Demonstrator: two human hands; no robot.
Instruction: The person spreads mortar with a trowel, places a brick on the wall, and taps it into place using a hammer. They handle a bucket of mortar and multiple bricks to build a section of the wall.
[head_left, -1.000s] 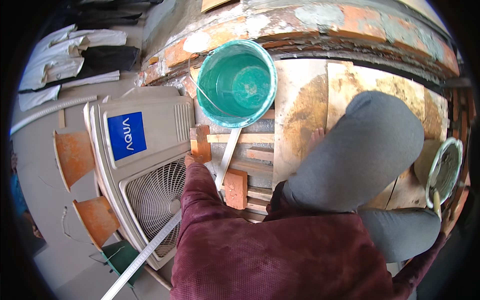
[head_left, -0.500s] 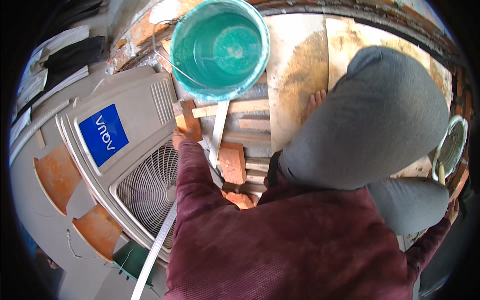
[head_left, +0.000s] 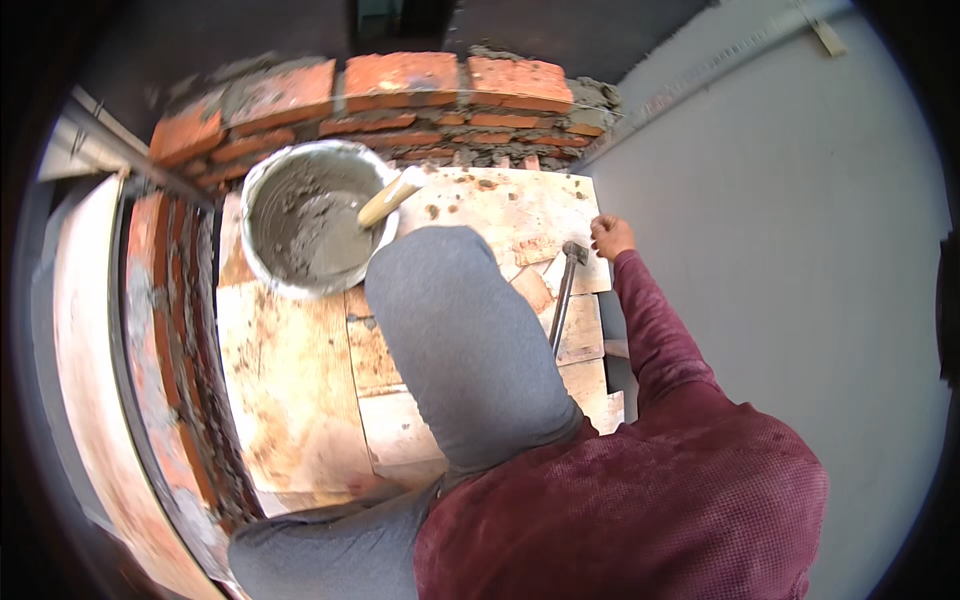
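Observation:
My right hand [head_left: 613,234], at the end of a maroon sleeve, has curled fingers at the right edge of the wooden boards [head_left: 290,380]; what they hold, if anything, I cannot make out. Just left of it lies a hammer [head_left: 560,308] with a dark head and long handle, among small broken pieces [head_left: 532,290]. Left of my grey-trousered knee [head_left: 455,340], a bucket [head_left: 275,215] holds grey mortar, and a tool with a pale wooden handle [head_left: 385,200] rests in it. My left hand is out of view.
Brick courses with mortar [head_left: 400,80] run along the back, a thin string across them. Another brick edge [head_left: 160,330] and a long board [head_left: 95,330] line the left side. A smooth grey wall or surface [head_left: 800,280] fills the right, with a long strip [head_left: 720,65] at its top.
The view has swung sharply right: the green bucket, air-conditioner unit and my left hand at a brick have left it. My right hand now shows beside the hammer.

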